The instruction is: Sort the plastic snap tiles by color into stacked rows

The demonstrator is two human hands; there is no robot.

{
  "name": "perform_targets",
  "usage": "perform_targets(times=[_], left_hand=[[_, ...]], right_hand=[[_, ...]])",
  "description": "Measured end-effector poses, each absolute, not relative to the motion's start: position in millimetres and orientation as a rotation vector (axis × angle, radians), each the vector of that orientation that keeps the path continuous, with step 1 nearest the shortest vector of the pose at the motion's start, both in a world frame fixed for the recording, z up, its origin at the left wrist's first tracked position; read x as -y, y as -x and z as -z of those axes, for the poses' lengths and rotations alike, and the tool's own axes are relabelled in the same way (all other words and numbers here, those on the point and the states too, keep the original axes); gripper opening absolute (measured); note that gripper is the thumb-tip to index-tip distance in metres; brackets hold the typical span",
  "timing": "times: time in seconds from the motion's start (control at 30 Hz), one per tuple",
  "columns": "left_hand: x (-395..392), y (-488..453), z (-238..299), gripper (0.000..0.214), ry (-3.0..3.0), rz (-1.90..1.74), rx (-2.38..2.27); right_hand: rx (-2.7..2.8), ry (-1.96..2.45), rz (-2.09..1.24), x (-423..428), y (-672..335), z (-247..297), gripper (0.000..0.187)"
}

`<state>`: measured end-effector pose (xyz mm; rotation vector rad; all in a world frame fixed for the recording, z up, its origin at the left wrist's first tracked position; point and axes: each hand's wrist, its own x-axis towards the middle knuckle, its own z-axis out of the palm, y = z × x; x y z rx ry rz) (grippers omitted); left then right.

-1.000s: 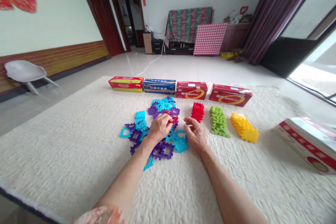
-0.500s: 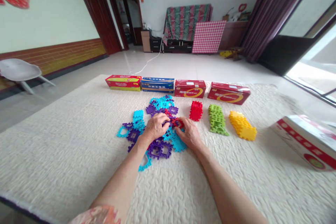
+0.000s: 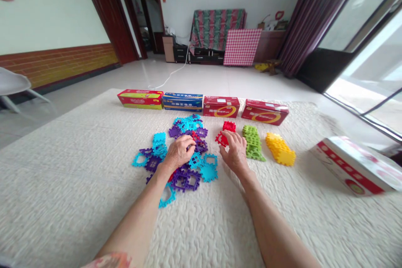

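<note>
My left hand (image 3: 180, 151) is over the mixed pile, its fingers curled at the edge of a purple plastic building piece (image 3: 201, 146). My right hand (image 3: 235, 153) has its fingers closed on a red plastic building piece (image 3: 221, 138), just in front of the red stack (image 3: 229, 126) and partly covering it. Around my left hand lie blue pieces (image 3: 209, 173) and purple pieces (image 3: 180, 180), some with window-like openings. A bit of red (image 3: 195, 135) shows among them. To the right of my right hand is a green stack (image 3: 253, 142), then a yellow stack (image 3: 280, 149).
A red-and-yellow box (image 3: 140, 99), a blue box (image 3: 182, 102) and two dark red boxes (image 3: 221, 106) form a row behind the pieces. A white-and-red box (image 3: 354, 165) sits at the right. Everything rests on a cream quilted cover (image 3: 94, 176).
My right hand has moved right, away from the pile, carrying a red piece to the red stack. My left hand stays over the pile. The view has shifted slightly right.
</note>
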<state>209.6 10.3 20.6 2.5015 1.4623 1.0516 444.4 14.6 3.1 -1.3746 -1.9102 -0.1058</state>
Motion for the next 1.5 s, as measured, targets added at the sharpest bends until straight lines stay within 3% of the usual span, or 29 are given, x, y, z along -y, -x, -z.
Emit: perform_targets(times=[0.6,0.8,0.97,1.1,1.33,1.5], left_hand=[[-17,-170,-36,0.020,-2.296,-1.038,-1.766],[-10,-150,-50,0.019,-2.195,-0.777,-1.807],[-1,-144,-55,0.032,-2.075,-0.410,-1.693],[2,-149,-57,0.042,-2.151,-0.311,-1.622],[1,-154,-48,0.022,-2.244,-0.379,-1.787],[-1,-155,-50,0.023,-2.244,-0.454,-1.963]], right_hand=[[1.906,1.435,0.129,-18,-450,-1,0.056],[1.894,1.126,-0.094,-10,-433,-6,0.036],[2.065,0.879,-0.389,8,-412,-20,0.015],[2.180,0.808,-0.385,15,-401,-21,0.015],[2.280,0.800,-0.471,14,-397,-8,0.022],[2.347,0.907,-0.389,15,-396,-7,0.034]])
